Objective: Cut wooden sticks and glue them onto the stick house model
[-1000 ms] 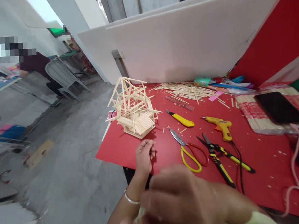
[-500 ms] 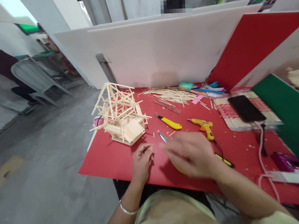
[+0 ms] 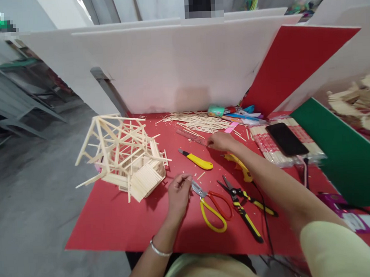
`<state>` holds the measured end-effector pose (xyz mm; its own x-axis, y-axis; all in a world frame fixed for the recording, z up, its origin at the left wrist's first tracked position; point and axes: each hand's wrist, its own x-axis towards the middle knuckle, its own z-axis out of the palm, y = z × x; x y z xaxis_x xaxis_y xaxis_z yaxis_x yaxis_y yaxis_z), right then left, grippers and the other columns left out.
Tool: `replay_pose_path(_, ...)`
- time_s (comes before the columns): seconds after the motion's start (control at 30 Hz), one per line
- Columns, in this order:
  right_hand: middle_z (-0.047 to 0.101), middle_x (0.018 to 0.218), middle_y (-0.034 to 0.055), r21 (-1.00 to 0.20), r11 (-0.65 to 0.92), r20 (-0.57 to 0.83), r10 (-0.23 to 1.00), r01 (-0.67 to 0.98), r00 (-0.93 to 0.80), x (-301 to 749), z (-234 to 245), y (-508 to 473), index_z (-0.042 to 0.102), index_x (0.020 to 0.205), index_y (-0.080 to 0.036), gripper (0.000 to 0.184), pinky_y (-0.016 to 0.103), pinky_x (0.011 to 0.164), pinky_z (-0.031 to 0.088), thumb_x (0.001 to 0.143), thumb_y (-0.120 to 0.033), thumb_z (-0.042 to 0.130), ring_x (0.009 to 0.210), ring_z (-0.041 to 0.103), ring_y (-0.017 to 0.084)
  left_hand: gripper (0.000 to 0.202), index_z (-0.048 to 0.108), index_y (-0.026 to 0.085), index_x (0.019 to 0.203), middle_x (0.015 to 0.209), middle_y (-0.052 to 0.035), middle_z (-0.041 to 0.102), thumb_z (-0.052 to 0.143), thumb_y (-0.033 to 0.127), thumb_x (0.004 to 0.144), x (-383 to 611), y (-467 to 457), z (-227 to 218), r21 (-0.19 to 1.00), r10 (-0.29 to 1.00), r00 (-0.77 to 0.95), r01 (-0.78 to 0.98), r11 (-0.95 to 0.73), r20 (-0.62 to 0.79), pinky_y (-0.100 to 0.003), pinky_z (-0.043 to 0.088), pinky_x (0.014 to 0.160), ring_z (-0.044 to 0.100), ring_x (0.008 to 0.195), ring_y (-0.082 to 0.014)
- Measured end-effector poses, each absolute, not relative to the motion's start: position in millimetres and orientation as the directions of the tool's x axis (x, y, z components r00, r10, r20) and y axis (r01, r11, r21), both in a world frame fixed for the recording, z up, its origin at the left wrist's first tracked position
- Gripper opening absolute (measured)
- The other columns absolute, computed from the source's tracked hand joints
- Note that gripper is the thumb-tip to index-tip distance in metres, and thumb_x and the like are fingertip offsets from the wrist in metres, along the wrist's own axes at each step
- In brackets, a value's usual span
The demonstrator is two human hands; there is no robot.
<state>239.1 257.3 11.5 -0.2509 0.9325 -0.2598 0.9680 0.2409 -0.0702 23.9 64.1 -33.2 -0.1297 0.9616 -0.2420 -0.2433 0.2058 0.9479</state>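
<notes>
My right hand (image 3: 219,142) reaches across the table, its fingers closed at the right end of a clear ruler (image 3: 189,136). My left hand (image 3: 178,192) rests near the table's front, thumb and fingers pinched together; whatever is between them is too small to make out. Beside its fingertips lie scissors (image 3: 217,212) with one red and one yellow handle. A model house of thin wooden sticks (image 3: 145,179) stands to the left. A yellow utility knife (image 3: 200,160) lies between the hands. Under my right forearm, a yellow glue gun (image 3: 244,168) is partly hidden.
Black-and-yellow pliers (image 3: 241,207) lie right of the scissors. Loose sticks (image 3: 193,122) are heaped at the back. A phone (image 3: 286,139) rests on packed sticks (image 3: 261,145). A white board (image 3: 157,66) stands behind the red table (image 3: 115,227); a cable runs down the front right.
My right hand has moved from above the scissors away to the ruler, uncovering the scissors and pliers. My left hand stays near the same place. The view has shifted right.
</notes>
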Motion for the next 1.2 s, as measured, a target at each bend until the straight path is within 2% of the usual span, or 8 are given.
replay_pose_path(0.23,0.072,0.104,0.0148,-0.053,0.052,-0.180,0.982,0.997,-0.060,321,8,307,0.076,0.097,-0.017,0.027,0.029,0.073,0.040,0.081,-0.033,0.061,0.090,0.062,0.024,0.028,0.068,0.015,0.087,0.059,0.0022,0.056,0.071,0.041,0.079,50,88,-40,0.926,0.964,-0.045,-0.293,0.238,-0.261,-0.020,0.043,0.046,0.049,0.047,-0.0078)
replay_pose_path(0.43,0.074,0.093,0.0029,-0.207,0.144,-0.149,0.973,0.968,-0.177,343,2,331,0.074,0.097,-0.019,0.024,0.022,0.067,0.040,0.083,-0.027,0.057,0.080,0.062,0.015,0.023,0.068,0.016,0.090,0.059,0.0035,0.053,0.067,0.038,0.084,48,95,-47,0.928,0.960,-0.100,-0.299,0.220,-0.260,-0.018,0.039,0.049,0.045,0.049,-0.0066)
replay_pose_path(0.57,0.074,0.095,0.0007,-0.261,0.202,-0.114,0.964,0.944,-0.238,320,-10,340,0.073,0.103,-0.020,0.029,0.020,0.069,0.042,0.085,-0.032,0.054,0.081,0.063,0.013,0.024,0.067,0.016,0.093,0.057,0.0039,0.051,0.066,0.039,0.084,44,98,-52,0.936,0.955,-0.139,-0.278,0.215,-0.261,-0.019,0.036,0.048,0.042,0.049,-0.0071)
replay_pose_path(0.7,0.074,0.103,0.0049,-0.195,0.178,-0.115,0.972,0.964,-0.203,289,-19,348,0.073,0.103,-0.022,0.030,0.024,0.076,0.043,0.082,-0.038,0.058,0.091,0.064,0.018,0.024,0.067,0.016,0.094,0.063,0.0024,0.054,0.065,0.038,0.085,41,101,-54,0.949,0.959,-0.153,-0.246,0.195,-0.237,-0.020,0.037,0.049,0.044,0.050,-0.0076)
replay_pose_path(0.8,0.072,0.106,0.0113,-0.104,0.130,-0.153,0.977,0.986,-0.145,269,-22,350,0.075,0.100,-0.020,0.029,0.030,0.082,0.044,0.077,-0.035,0.063,0.098,0.063,0.024,0.023,0.068,0.017,0.094,0.064,0.0021,0.054,0.064,0.037,0.086,40,102,-51,0.957,0.963,-0.147,-0.219,0.192,-0.227,-0.020,0.038,0.051,0.045,0.052,-0.0080)
replay_pose_path(0.93,0.071,0.105,0.0156,-0.022,0.116,-0.210,0.971,0.993,-0.118,254,-18,345,0.075,0.101,-0.017,0.032,0.032,0.086,0.044,0.075,-0.034,0.066,0.101,0.063,0.026,0.022,0.068,0.017,0.094,0.066,0.0010,0.056,0.065,0.037,0.085,40,101,-50,0.953,0.965,-0.121,-0.229,0.200,-0.232,-0.020,0.038,0.051,0.048,0.054,-0.0089)
replay_pose_path(1.03,0.071,0.105,0.0146,-0.011,0.124,-0.203,0.971,0.992,-0.123,252,-7,332,0.073,0.103,-0.018,0.032,0.031,0.085,0.043,0.079,-0.035,0.062,0.101,0.062,0.025,0.023,0.068,0.017,0.095,0.062,0.0019,0.056,0.066,0.038,0.084,41,100,-53,0.941,0.967,-0.107,-0.275,0.196,-0.233,-0.019,0.035,0.048,0.046,0.051,-0.0082)
replay_pose_path(1.2,0.069,0.107,0.0140,-0.075,0.202,-0.123,0.970,0.977,-0.210,253,18,281,0.071,0.102,-0.017,0.032,0.028,0.080,0.041,0.093,-0.031,0.045,0.098,0.061,0.023,0.028,0.066,0.016,0.097,0.054,0.0045,0.053,0.067,0.040,0.084,42,98,-60,0.924,0.964,-0.083,-0.317,0.215,-0.253,-0.018,0.034,0.044,0.041,0.043,-0.0061)
